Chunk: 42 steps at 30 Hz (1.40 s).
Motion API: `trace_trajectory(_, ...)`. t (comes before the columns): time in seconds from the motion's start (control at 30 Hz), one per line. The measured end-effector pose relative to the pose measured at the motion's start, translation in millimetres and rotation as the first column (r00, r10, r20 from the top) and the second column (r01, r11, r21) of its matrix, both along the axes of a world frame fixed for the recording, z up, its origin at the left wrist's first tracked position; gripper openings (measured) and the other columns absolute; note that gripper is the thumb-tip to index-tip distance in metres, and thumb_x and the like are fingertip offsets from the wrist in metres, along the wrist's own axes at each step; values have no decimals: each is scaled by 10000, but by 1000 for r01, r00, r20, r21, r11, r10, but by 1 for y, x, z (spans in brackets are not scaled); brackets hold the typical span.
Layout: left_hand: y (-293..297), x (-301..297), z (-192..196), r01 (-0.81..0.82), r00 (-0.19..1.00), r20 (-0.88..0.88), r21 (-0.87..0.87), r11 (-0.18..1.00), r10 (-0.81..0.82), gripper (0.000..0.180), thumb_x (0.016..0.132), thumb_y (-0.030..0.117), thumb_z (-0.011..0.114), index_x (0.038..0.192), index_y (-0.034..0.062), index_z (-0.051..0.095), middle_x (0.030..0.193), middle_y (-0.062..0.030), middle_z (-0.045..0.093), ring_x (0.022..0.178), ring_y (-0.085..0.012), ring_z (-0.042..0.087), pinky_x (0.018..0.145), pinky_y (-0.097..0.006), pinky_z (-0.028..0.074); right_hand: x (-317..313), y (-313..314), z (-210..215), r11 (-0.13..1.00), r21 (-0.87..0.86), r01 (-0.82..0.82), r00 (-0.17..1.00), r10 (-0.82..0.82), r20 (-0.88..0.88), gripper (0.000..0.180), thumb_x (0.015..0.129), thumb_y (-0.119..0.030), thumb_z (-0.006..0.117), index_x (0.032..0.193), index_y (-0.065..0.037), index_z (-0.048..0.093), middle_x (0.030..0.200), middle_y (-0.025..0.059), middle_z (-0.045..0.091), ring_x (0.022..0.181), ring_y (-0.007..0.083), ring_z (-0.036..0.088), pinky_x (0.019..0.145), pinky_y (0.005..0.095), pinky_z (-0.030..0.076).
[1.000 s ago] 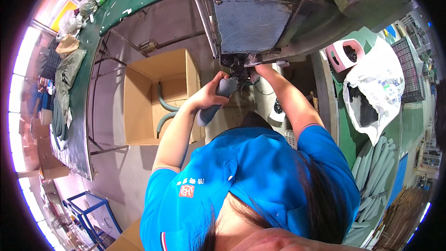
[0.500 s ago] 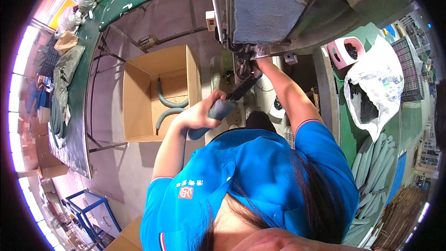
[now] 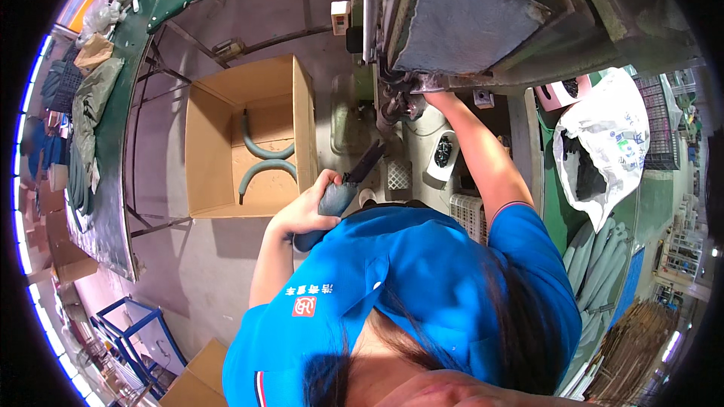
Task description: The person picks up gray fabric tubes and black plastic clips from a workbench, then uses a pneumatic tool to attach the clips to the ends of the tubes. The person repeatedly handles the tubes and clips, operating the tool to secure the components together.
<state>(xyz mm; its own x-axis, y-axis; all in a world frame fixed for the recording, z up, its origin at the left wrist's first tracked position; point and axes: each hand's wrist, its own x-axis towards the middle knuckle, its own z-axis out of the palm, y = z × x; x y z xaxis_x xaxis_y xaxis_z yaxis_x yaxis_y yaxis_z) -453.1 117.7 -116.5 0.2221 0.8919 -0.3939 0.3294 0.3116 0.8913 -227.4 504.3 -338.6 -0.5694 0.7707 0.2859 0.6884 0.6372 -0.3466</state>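
My left hand (image 3: 308, 209) is wrapped round a grey foam-covered tube (image 3: 337, 198) with a flat black end. The black end points up and to the right, toward the machine, and stands apart from it. My right arm reaches forward to the machine (image 3: 471, 22), a heavy green-grey one with a bare metal plate. At the machine's lower working part (image 3: 400, 102) is my right hand (image 3: 436, 98), its fingers hidden there. I cannot make out what it touches or holds.
Left of me, an open cardboard box (image 3: 207, 173) holds curved grey tubes (image 3: 264, 169). A white tray (image 3: 435, 172) with black small parts sits below my right forearm. On the right-hand green bench are a white sack (image 3: 622, 136), a pink bin (image 3: 553, 96) and several grey tubes (image 3: 596, 264).
My left hand has drawn the tube back from the machine, down and left, so its black end is now apart. My right hand stays at the machine. The view has shifted a little.
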Motion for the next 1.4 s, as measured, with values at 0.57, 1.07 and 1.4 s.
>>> trace_trajectory(0.57, -18, 3, 5, -63, 998, 27, 78, 995, 61, 662, 628, 209, 689, 1180, 147, 330, 1044, -140, 488, 957, -254, 505, 841, -342, 423, -1, 1, 37, 949, -312, 53, 978, -113, -177, 277, 912, -292, 528, 984, -31, 586, 959, 140, 629, 885, 252, 597, 768, 390, 479)
trace_trajectory(1.07, -47, 2, -1, -199, 974, 120, 59, 978, 191, 659, 618, 141, 681, 1172, 157, 324, 1110, -113, 463, 1026, -244, 489, 899, -342, 409, 17, -71, 153, 179, -806, -564, 621, -552, -557, 157, 810, -30, 676, 960, 17, 665, 904, 127, 687, 810, 180, 671, 753, 259, 576)
trace_trajectory(1.4, -47, 8, 2, -217, 970, 131, 84, 973, 205, 660, 619, 131, 686, 1171, 152, 325, 1089, -104, 471, 993, -219, 478, 884, -328, 403, -12, -110, 224, 102, -845, -525, 798, -287, -530, 196, 750, -167, 776, 877, -42, 694, 836, 42, 673, 739, 109, 632, 700, 221, 540)
